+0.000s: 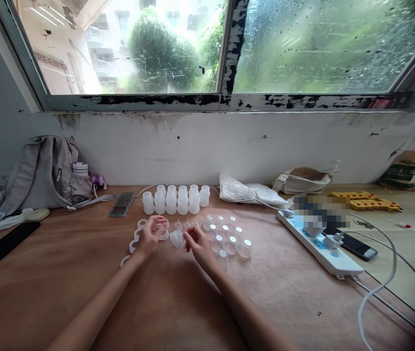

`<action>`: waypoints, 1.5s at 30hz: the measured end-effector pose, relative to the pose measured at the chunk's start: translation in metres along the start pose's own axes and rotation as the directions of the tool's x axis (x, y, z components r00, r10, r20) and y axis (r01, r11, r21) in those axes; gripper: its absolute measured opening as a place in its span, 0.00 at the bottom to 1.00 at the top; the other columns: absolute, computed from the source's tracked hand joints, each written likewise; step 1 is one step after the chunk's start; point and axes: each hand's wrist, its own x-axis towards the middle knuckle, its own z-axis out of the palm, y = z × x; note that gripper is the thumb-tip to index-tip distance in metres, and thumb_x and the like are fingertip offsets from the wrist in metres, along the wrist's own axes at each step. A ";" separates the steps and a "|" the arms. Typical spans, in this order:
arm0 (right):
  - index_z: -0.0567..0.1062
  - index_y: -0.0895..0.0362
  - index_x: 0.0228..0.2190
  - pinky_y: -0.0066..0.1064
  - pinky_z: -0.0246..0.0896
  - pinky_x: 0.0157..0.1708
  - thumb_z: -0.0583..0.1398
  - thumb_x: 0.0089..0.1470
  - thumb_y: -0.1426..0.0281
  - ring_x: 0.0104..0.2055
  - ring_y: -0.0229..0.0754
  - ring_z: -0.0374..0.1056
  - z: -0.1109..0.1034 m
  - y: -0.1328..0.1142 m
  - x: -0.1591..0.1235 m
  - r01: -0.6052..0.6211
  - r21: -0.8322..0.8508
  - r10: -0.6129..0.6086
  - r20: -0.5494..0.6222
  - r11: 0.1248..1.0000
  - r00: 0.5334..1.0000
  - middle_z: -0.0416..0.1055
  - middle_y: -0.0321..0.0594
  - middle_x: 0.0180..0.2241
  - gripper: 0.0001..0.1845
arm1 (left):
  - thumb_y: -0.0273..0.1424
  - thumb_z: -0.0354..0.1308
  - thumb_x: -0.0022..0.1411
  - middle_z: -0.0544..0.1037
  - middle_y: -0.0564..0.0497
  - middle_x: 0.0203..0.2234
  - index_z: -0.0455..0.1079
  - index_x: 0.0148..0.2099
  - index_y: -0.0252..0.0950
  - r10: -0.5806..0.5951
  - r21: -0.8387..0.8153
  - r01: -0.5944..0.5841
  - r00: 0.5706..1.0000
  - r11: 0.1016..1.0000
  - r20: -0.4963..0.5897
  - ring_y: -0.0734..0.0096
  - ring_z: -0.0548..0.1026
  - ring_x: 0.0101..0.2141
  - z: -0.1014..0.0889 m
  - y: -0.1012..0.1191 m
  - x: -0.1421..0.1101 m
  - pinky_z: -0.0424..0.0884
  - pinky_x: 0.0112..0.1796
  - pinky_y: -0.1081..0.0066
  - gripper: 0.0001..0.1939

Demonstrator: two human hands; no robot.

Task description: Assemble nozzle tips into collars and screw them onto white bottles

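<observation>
My left hand (150,235) hovers over a curved row of white plastic rings (133,241), its fingers curled round a small white ring. My right hand (197,244) pinches a clear soft plastic cap (177,238) just left of its fingertips. To the right lie several clear round caps (229,237) with white centres. Behind both hands stand several small white bottles (177,199) in two rows. All of it rests on a brown wooden table (178,302).
A grey backpack (43,175) leans on the wall at back left, with a black phone (5,243) near it. A white power strip (320,246) with cables and another phone lies at right. Plastic bags (251,192) and yellow parts (368,201) sit at back right.
</observation>
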 end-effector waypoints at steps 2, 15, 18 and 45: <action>0.63 0.57 0.26 0.23 0.54 0.15 0.54 0.50 0.62 0.16 0.31 0.57 0.001 0.002 -0.001 0.004 -0.052 -0.004 -0.007 0.999 1.000 0.60 0.31 0.20 0.10 | 0.40 0.52 0.53 0.72 0.45 0.37 0.62 0.42 0.35 0.089 0.162 -0.057 0.976 0.985 -0.199 0.69 0.73 0.32 -0.016 -0.005 0.027 0.70 0.32 0.70 0.17; 0.63 0.56 0.26 0.24 0.53 0.15 0.54 0.49 0.59 0.16 0.31 0.58 -0.004 -0.001 -0.001 0.021 -0.116 -0.033 -0.098 0.993 0.995 0.61 0.31 0.21 0.12 | 0.36 0.55 0.49 0.72 0.48 0.30 0.67 0.35 0.37 0.201 0.713 -0.096 0.977 0.694 -0.064 0.62 0.70 0.35 -0.070 -0.020 0.102 0.65 0.36 0.65 0.11; 0.63 0.56 0.26 0.24 0.53 0.15 0.54 0.50 0.59 0.17 0.32 0.58 -0.004 -0.001 -0.001 0.016 -0.110 -0.029 -0.121 0.994 0.992 0.60 0.31 0.19 0.12 | 0.37 0.51 0.54 0.72 0.48 0.31 0.65 0.36 0.37 0.253 0.732 -0.084 0.959 0.676 -0.124 0.62 0.70 0.35 -0.071 -0.008 0.094 0.64 0.37 0.65 0.11; 0.67 0.56 0.29 0.27 0.57 0.25 0.54 0.50 0.68 0.25 0.35 0.60 -0.007 -0.015 -0.004 0.135 -0.015 -0.134 -0.257 0.991 0.957 0.63 0.34 0.25 0.05 | 0.36 0.57 0.50 0.70 0.45 0.39 0.57 0.45 0.36 0.080 0.061 -0.088 0.989 0.994 0.126 0.64 0.70 0.42 0.037 0.007 -0.042 0.65 0.43 0.65 0.21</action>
